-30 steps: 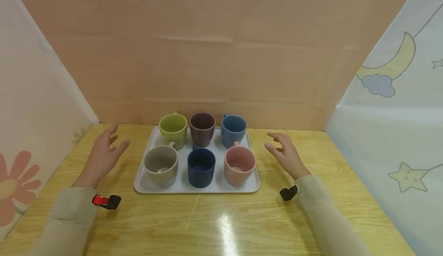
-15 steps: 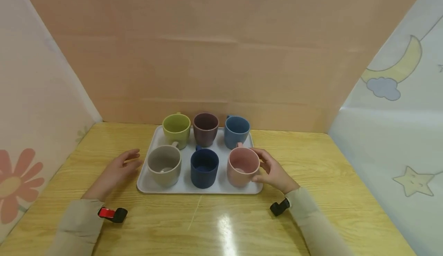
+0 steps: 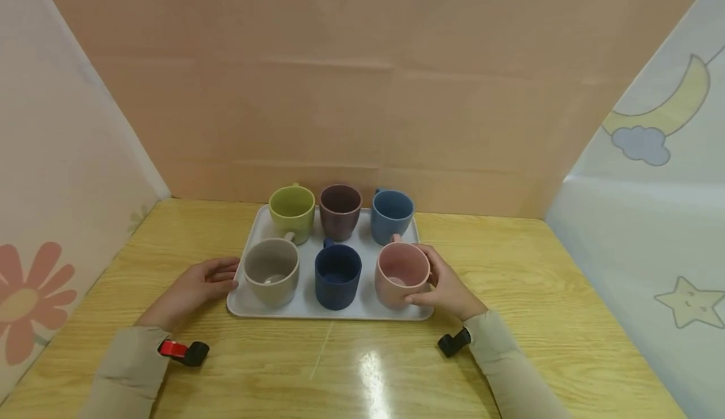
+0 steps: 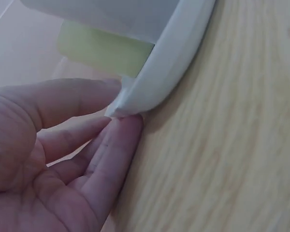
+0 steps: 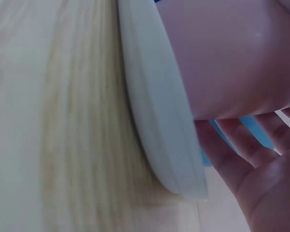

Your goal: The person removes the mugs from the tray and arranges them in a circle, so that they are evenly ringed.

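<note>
The table (image 3: 255, 368) is filling most of the bottom of the frame, and on it the white tray (image 3: 365, 299) is lying near the centre. Left of centre, the left hand (image 3: 198, 284) is pinching the tray's left rim. Right of centre, the right hand (image 3: 444, 290) is holding the pink mug (image 3: 389, 292) between thumb and fingers; this mug is standing upright at the tray's lower right. The step in hand seems to be gripping it; the next move is probably calling for an even lift, avoiding the blue mug (image 3: 392, 227) just above it in the frame.
</note>
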{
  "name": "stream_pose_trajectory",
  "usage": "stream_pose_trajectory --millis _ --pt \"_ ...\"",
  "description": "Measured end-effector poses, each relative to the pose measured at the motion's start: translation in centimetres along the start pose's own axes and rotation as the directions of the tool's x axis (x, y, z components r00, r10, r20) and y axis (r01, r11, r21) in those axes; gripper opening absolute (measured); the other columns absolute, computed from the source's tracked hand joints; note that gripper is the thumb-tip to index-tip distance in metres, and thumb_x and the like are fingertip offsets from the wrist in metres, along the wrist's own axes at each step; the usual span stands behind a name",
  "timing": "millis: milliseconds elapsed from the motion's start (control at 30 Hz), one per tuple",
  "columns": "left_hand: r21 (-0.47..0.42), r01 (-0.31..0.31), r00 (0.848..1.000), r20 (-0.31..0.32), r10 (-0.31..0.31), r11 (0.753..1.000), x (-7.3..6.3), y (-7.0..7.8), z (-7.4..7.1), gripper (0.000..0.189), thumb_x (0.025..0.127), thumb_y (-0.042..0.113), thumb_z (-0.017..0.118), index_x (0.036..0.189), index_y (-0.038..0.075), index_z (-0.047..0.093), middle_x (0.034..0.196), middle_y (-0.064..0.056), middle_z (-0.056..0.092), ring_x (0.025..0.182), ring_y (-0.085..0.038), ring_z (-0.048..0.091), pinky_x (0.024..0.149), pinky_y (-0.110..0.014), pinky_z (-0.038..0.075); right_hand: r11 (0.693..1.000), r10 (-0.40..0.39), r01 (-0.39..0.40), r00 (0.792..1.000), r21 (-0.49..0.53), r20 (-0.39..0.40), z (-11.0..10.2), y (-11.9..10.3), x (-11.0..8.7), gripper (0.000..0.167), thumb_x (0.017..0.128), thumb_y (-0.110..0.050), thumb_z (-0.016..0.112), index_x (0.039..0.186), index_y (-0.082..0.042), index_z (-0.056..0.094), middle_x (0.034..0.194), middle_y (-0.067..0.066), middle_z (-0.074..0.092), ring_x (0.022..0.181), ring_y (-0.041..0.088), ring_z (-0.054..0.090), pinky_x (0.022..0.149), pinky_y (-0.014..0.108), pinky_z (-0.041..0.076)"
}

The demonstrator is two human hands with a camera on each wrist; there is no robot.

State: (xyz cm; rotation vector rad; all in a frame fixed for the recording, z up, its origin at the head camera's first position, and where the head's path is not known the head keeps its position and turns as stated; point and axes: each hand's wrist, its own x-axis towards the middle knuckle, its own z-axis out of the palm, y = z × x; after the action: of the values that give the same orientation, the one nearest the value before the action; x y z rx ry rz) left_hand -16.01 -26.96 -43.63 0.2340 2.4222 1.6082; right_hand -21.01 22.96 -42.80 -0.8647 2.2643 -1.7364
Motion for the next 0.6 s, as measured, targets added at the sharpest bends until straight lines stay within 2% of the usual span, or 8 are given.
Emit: stream_pose_trajectory --millis 200,267,400,600 --pt "-0.076 -0.014 0.999 0.032 0.016 0.997 -0.01 -0.57 -0.18 0.067 0.099 0.021 0.069 0.152 -0.006 0.038 0.152 -0.026 0.044 0.121 -0.002 0.057 0.094 -0.012 0.044 1.0 -0.014 0.013 0.999 -0.026 -0.038 0.06 0.16 -0.13 0.088 0.072 0.001 0.089 0.147 -0.005 0.043 0.141 0.01 0.052 0.124 0.018 0.053 0.096 0.034 0.05" --pt "-0.086 -0.006 0.999 0.031 0.009 0.996 -0.02 -0.66 -0.19 0.068 0.098 0.022 0.069 0.152 -0.005 0.038 0.152 -0.025 0.044 0.118 0.005 0.055 0.094 -0.012 0.044 1.0 -0.011 0.009 0.998 -0.028 -0.055 0.15 0.16 -0.18 0.088 0.072 0.001 0.089 0.147 -0.005 0.044 0.14 0.006 0.053 0.122 0.016 0.053 0.095 0.033 0.05" --pt "-0.086 -0.001 1.0 0.028 0.004 0.996 -0.06 -0.75 -0.21 0.068 0.098 0.023 0.07 0.152 -0.004 0.038 0.153 -0.025 0.043 0.117 0.006 0.055 0.094 -0.011 0.043 1.0 -0.018 0.016 0.996 -0.021 -0.085 0.3 0.16 -0.34 0.089 0.07 0.003 0.089 0.146 -0.005 0.044 0.138 0.0 0.055 0.12 0.013 0.055 0.093 0.03 0.051" --pt "-0.082 0.013 1.0 0.024 -0.011 0.997 -0.17 -0.87 -0.27 0.069 0.098 0.024 0.07 0.153 -0.002 0.039 0.153 -0.023 0.043 0.119 0.003 0.055 0.094 -0.012 0.043 0.996 -0.09 0.092 0.988 0.012 -0.123 -0.35 0.39 -0.74 0.087 0.069 0.009 0.087 0.144 0.002 0.044 0.134 -0.001 0.058 0.118 0.012 0.059 0.094 0.026 0.051"
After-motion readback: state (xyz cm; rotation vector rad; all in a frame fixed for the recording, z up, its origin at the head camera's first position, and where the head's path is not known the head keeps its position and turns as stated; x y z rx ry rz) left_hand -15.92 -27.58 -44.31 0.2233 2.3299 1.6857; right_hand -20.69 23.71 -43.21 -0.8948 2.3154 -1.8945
